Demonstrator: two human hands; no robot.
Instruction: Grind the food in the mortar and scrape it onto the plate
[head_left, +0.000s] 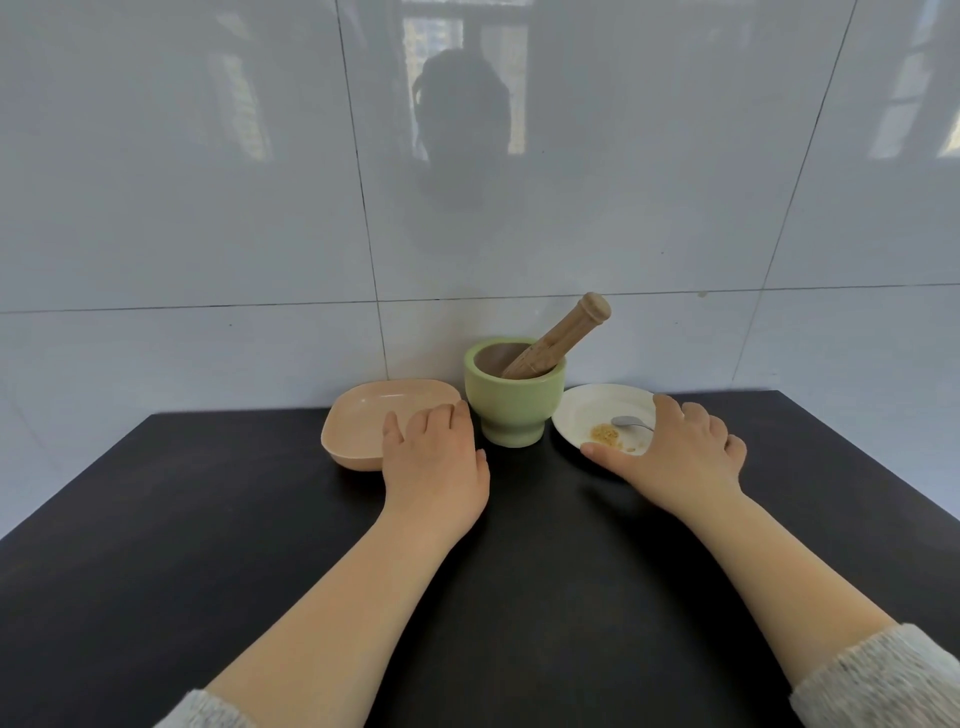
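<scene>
A green mortar (514, 402) stands at the back of the dark table, and a wooden pestle (558, 338) leans in it toward the right. To its right a white plate (587, 410) holds a small heap of ground food (605, 433) and a metal spoon (629, 422). My right hand (680, 452) lies over the plate's right part with fingers spread, covering the spoon's handle; the thumb touches the near rim. My left hand (434, 462) rests flat on the near right edge of a peach bowl (363, 421), just left of the mortar.
A glossy tiled wall rises directly behind the dishes. The dark table (519, 597) stretches toward me, with its left and right edges slanting outward.
</scene>
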